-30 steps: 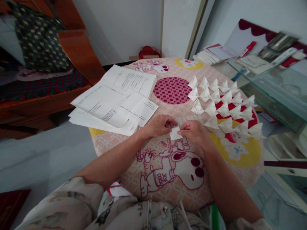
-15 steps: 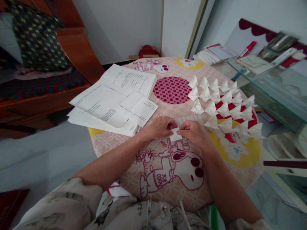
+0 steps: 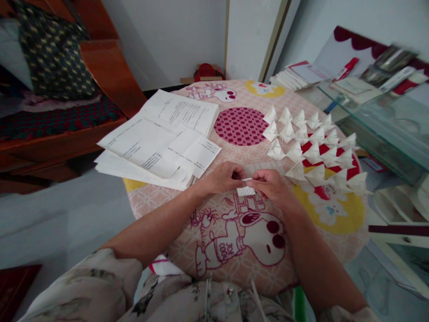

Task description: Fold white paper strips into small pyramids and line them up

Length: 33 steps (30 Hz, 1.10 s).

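Observation:
A small piece of folded white paper (image 3: 246,191) with printed marks sits between my two hands, above the patterned tablecloth (image 3: 214,214). My left hand (image 3: 226,178) pinches its left side with thumb and fingers. From the other side, the thumb and fingers of my right hand (image 3: 269,182) are closed on its upper right edge. Both thumbs nearly meet along the top of the paper. To the right stand several folded paper pieces (image 3: 313,153) with pointed tips, set in rows. Left of my hands lies a stack of printed sheets (image 3: 157,147).
A glass shelf (image 3: 378,129) with a red marker (image 3: 346,68) and other items borders the table on the right. A wooden bench (image 3: 103,71) with a dark patterned cloth (image 3: 55,53) is at the left. More papers (image 3: 298,75) are stacked behind the table.
My thumbs have come closer together over the top of the small paper. Its upper part is now more covered, and its visible face looks shorter and wider. The rows and stack are unchanged.

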Available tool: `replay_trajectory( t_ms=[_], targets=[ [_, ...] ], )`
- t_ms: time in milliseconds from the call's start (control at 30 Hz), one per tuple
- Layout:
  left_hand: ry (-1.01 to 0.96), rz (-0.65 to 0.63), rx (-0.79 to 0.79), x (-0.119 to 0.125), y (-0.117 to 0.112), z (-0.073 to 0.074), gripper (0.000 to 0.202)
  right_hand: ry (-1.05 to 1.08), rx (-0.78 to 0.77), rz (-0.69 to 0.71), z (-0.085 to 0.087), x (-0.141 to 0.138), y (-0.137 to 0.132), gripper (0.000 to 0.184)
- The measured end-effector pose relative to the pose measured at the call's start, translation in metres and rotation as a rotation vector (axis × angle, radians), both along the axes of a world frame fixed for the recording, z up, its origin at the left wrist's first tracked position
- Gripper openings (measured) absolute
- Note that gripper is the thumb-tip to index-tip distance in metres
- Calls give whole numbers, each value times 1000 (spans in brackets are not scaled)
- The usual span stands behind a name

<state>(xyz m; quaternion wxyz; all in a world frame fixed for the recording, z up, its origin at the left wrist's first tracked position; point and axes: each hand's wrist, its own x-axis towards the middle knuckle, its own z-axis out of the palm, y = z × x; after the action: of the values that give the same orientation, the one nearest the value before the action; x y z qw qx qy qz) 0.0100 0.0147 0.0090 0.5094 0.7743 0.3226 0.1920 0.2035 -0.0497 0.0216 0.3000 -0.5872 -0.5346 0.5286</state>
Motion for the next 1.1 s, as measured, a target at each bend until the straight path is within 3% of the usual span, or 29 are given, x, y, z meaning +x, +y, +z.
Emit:
replay_trajectory(
  t_ms=[200, 333, 433, 600, 1100],
  targets=[
    [-308, 77, -439, 5, -3, 0, 33, 279, 34, -170, 3, -6, -1, 31],
    [-406, 133, -603, 5, -3, 2, 38, 395, 25, -226, 1, -9, -2, 30],
    [-440, 165, -647, 3, -2, 2, 39, 434, 17, -208, -1, -9, -3, 29],
    [-497, 112, -678, 1, -1, 3, 40, 464, -20, -196, -4, -5, -2, 30],
    [-565, 80, -655, 3, -7, 7, 41, 680, -148, 47, -10, -9, -2, 31]
  ],
)
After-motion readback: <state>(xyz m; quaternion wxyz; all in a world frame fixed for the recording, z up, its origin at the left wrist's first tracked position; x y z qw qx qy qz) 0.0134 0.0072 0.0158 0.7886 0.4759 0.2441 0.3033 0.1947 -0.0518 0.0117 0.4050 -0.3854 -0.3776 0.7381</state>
